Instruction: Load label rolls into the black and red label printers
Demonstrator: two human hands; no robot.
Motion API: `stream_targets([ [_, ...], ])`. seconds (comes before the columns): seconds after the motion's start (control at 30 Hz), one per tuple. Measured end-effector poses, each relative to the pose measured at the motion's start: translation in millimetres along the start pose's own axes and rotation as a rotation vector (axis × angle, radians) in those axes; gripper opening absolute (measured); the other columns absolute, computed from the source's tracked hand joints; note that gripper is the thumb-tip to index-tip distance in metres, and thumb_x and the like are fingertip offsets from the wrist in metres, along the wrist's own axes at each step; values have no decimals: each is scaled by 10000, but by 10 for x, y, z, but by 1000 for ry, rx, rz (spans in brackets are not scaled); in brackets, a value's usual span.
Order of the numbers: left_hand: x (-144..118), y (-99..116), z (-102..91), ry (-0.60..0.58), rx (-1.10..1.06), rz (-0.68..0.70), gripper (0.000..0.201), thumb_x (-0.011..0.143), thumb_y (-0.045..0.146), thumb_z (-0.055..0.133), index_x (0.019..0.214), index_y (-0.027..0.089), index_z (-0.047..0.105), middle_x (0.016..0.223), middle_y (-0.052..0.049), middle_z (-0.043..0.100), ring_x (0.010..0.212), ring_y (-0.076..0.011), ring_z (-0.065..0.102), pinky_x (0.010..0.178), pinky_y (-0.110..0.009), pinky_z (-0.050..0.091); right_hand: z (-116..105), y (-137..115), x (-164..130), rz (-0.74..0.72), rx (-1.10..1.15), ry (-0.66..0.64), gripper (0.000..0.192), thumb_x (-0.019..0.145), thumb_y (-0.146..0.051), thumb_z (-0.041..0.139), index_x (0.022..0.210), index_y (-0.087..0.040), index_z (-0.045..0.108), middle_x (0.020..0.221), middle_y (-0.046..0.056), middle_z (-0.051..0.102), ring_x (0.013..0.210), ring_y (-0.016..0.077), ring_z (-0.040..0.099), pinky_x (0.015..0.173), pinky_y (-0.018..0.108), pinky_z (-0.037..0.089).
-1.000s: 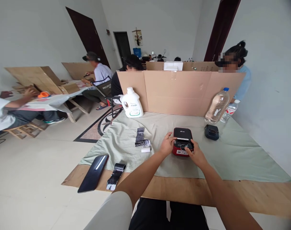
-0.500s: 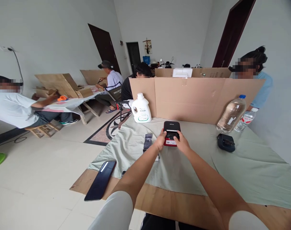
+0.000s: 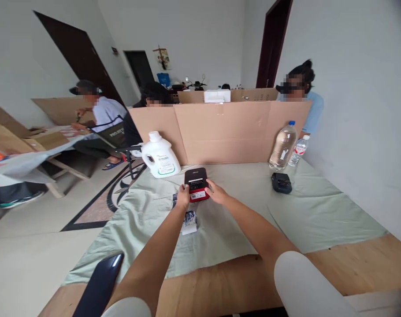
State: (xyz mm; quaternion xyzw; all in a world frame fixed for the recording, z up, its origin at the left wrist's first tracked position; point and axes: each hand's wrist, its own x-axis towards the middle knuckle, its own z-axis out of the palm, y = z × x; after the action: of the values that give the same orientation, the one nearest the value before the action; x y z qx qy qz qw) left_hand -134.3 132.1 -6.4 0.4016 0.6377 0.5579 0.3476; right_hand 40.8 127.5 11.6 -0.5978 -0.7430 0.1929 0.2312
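Observation:
A black and red box-shaped device (image 3: pixel 197 174), like a portable printer, lies on the cloth before me with white labels on its face. My left hand (image 3: pixel 183 196) grips its left edge, the thumb on top. Against the lower right edge my right hand (image 3: pixel 218 193) is closed, fingers and thumb at the side. Just below the device is a small printed paper piece (image 3: pixel 189 222) with a dark pattern and a white end. Another dark patterned piece is partly hidden behind my left hand.
A white jug (image 3: pixel 161 156) stands at the back left, before an upright cardboard panel (image 3: pixel 227 132). To the right are a large clear bottle (image 3: pixel 284 147), a smaller bottle (image 3: pixel 299 150) and a black device (image 3: pixel 281 183). A phone (image 3: pixel 99 284) lies front left. Several people sit nearby.
My view has turned right, so everything appears further left. My right hand has shifted from the device's face to its right edge. The paper below the device now shows more fully.

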Motion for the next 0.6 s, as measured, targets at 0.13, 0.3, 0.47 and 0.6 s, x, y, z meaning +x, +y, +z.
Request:
stream_targets([
  [0.13,-554,-5,128,202,560,383,548,854,301,497,1347,100,366,1482,-230,261,1396,-355,199,1095,-558,211,-612,749,-134,171,-150,136,550,863,-410,504,1357,-176,440,1401,167,439,1326,329,327,1049,527,236],
  [0.3,-1481,-175,508,-638,868,809,510,868,326,493,1366,240,427,1470,-99,376,1415,-307,175,1117,-548,158,-1405,1883,-409,569,-509,335,657,735,-423,663,1313,-159,495,1469,243,275,1358,436,185,1021,609,139],
  [0.47,-2051,-352,555,-1076,904,926,616,899,555,375,1456,315,266,1555,-57,174,1433,-300,95,1124,-573,48,-1589,2344,-756,768,-303,223,844,727,-536,617,1438,-197,315,1272,255,453,1152,380,484,914,494,340],
  [0.6,-2193,-313,302,-1179,879,964,587,925,544,318,1466,337,220,1559,-28,148,1438,-285,63,1129,-563,24,-1434,2152,-1009,715,-242,346,813,744,-521,589,1431,-172,329,1195,224,478,1116,363,497,909,444,357],
])
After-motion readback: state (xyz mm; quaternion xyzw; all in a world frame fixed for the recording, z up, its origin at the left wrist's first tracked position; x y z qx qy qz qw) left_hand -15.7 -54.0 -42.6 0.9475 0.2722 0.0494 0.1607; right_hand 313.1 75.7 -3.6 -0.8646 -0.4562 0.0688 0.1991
